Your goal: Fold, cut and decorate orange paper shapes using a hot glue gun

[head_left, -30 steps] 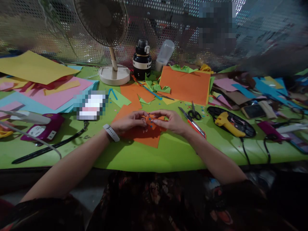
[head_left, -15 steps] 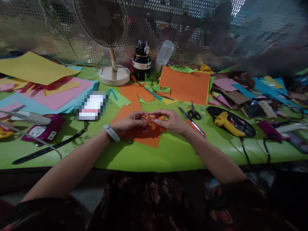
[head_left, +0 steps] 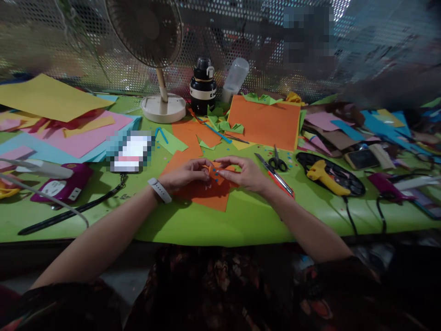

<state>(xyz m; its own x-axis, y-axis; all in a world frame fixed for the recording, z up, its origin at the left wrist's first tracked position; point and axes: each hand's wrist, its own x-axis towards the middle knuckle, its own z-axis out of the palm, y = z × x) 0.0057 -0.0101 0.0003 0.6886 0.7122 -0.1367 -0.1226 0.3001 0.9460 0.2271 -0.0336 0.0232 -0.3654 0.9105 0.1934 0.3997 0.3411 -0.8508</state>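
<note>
Between my two hands is a small orange piece of paper (head_left: 215, 174) with blue dots on it. My left hand (head_left: 188, 174), with a white band on its wrist, pinches the left side of this piece. The right side is held between the thumb and fingers of my right hand (head_left: 243, 174). Beneath them lies a larger orange paper sheet (head_left: 215, 202) on the green tabletop (head_left: 193, 227). Where the fingertips meet the piece, its folds are too small to make out.
Scissors (head_left: 278, 162) and a utility knife (head_left: 280, 181) lie right of my right hand, with a yellow glue gun (head_left: 327, 177) beyond. A phone (head_left: 132, 151) is at left. Behind stand a fan (head_left: 163, 108), a black bottle (head_left: 203, 87) and an orange sheet (head_left: 265, 122).
My right fingers have shifted very slightly on the dotted orange piece. Both hands otherwise keep their place, and the things on the table have not moved.
</note>
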